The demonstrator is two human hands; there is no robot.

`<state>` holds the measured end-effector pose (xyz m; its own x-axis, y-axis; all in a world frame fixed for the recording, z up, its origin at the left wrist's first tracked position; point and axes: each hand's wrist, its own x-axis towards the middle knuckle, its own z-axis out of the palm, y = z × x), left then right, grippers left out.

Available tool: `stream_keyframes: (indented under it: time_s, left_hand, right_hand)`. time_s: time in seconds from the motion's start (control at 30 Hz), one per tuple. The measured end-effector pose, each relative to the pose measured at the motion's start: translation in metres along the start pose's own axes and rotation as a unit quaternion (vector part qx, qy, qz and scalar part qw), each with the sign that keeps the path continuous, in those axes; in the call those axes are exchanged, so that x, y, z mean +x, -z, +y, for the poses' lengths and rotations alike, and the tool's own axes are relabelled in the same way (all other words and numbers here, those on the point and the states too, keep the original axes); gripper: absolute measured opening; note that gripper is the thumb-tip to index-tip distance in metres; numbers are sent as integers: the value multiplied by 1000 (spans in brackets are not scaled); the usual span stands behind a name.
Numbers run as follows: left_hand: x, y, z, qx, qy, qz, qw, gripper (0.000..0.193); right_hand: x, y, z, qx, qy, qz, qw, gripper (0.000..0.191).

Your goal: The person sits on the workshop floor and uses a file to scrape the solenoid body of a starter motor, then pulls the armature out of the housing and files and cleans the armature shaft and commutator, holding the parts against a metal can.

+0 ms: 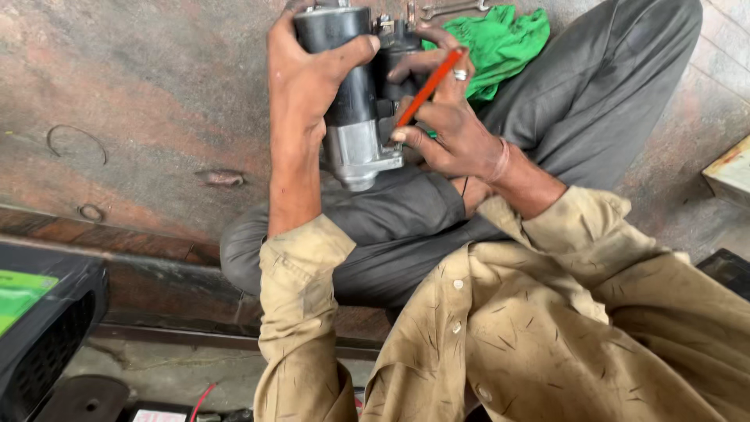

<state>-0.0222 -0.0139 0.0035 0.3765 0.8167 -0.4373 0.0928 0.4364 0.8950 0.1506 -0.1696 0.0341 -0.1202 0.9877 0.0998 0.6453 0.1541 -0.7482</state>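
Above your lap, toward twelve o'clock, your left hand point(308, 78) is clamping the black-and-silver cylindrical starter motor point(353, 101) to keep it steady, while your right hand point(453, 133) is pinching a slim red-handled screwdriver point(426, 87), angling its tip toward the motor's side.

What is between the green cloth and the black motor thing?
In the head view, the right hand with its red-handled tool sits between the green cloth and the black motor.
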Motion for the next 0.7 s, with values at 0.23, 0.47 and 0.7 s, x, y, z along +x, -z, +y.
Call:
stream_keyframes:
  time_s: [0.23, 0.47, 0.7]
  left_hand:
    - [-4, -2, 15, -1, 4, -16, 1000, 60]
    - [-4, -4, 8, -4, 13, -16, 1000, 59]
    - [0, -8, 12, 41, 6, 9, 999, 60]
  right_hand:
    - [18, 7, -5, -19, -33, 0, 999, 32]
    - [12, 11, -8, -42, -21, 12, 999, 27]
    - [4, 2, -18, -19, -68, 18, 997, 24]
